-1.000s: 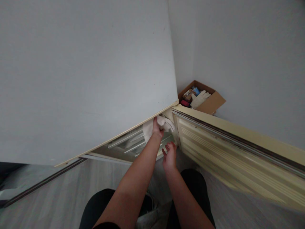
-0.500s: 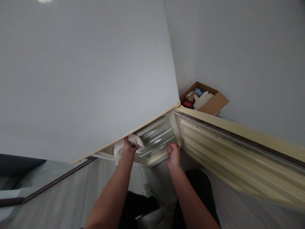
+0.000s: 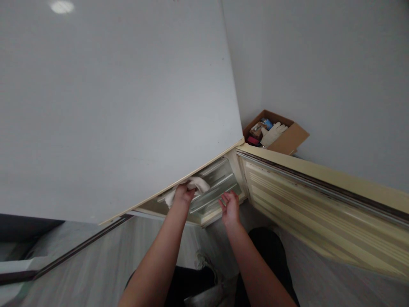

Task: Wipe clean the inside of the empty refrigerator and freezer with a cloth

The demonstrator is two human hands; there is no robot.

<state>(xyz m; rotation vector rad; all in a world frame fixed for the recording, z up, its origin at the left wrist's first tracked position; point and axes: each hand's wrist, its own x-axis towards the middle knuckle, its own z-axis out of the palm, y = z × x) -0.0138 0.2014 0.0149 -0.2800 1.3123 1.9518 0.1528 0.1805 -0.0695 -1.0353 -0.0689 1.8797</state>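
Note:
My left hand point(image 3: 185, 194) is closed on a white cloth point(image 3: 198, 183), inside the opening of a white fridge-like cabinet point(image 3: 159, 106). Part of the cloth hangs out on the left side of the hand. Beneath and beside it lie clear, ridged drawer fronts or shelves point(image 3: 220, 181). My right hand point(image 3: 230, 204) hovers in front of the opening, near its right side, fingers apart and curled a little, holding nothing. To the right, the cream-coloured door point(image 3: 313, 204) stands swung open, its ribbed inner side facing me.
Behind the door's hinge sits a cardboard box point(image 3: 287, 138) with a white glove point(image 3: 273, 133) and small items. A plain wall point(image 3: 326, 76) rises at the right. My knees and a shoe point(image 3: 204, 261) are low over the grey wood-look floor point(image 3: 111, 251).
My left hand has moved right and slightly up with the cloth, farther across the opening. My right hand stays nearly in place. The view has shifted slightly.

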